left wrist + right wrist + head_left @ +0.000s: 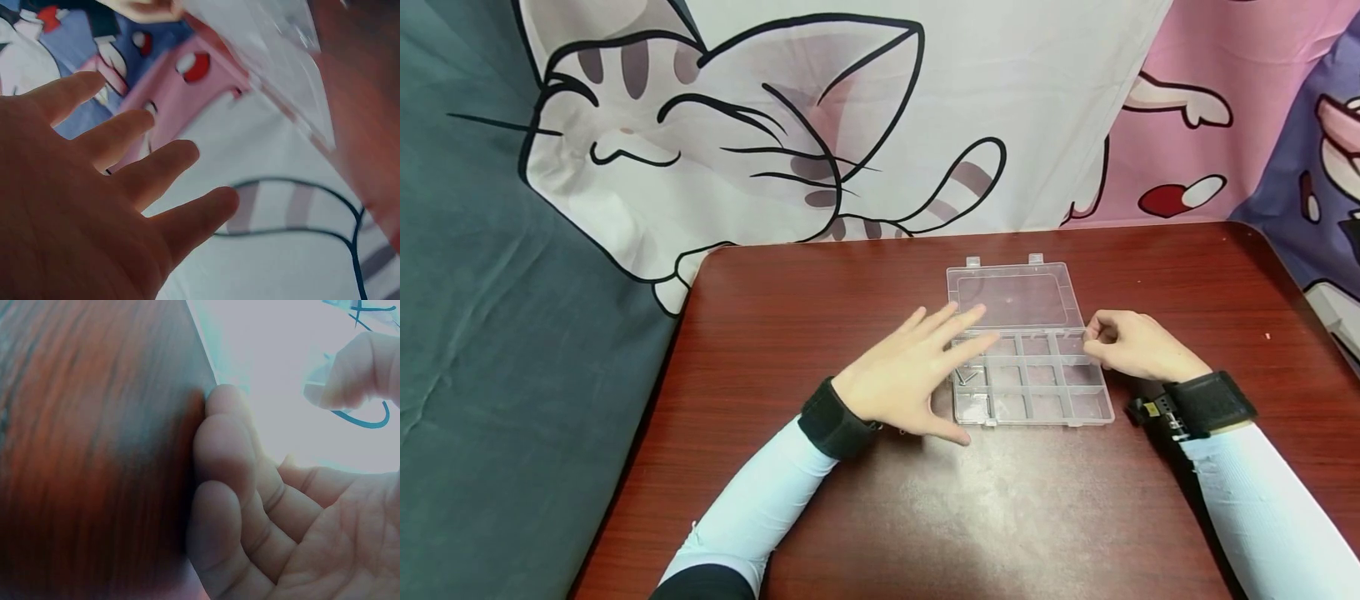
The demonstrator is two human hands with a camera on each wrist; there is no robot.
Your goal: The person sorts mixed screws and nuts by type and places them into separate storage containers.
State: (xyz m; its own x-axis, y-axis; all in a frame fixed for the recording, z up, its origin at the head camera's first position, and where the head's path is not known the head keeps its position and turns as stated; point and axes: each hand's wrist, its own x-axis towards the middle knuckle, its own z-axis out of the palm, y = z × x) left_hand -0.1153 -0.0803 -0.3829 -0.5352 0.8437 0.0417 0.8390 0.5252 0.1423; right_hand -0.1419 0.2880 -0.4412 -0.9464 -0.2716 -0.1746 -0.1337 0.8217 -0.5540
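Observation:
A clear plastic compartment box (pixel 1033 417) lies on the table with its transparent lid (pixel 1015 300) folded back. Small metal pieces (pixel 966 375) sit in a left compartment; their kind is too small to tell. My left hand (pixel 917 367) is spread over the box's left side with straight fingers, also seen in the left wrist view. At the box's right edge, close to the hinge line, my right hand (pixel 1138 343) has curled fingers and appears to pinch the rim. Glare hides the contact in the right wrist view, where curled fingertips (pixel 222 447) show beside the tabletop.
The reddish-brown wooden table (pixel 805 292) has a rounded far edge. Behind it hangs a white cartoon-cat curtain (pixel 1037 83), with a pink cloth (pixel 1217 150) to its right. Grey-green cloth (pixel 512 375) lies beyond the left edge.

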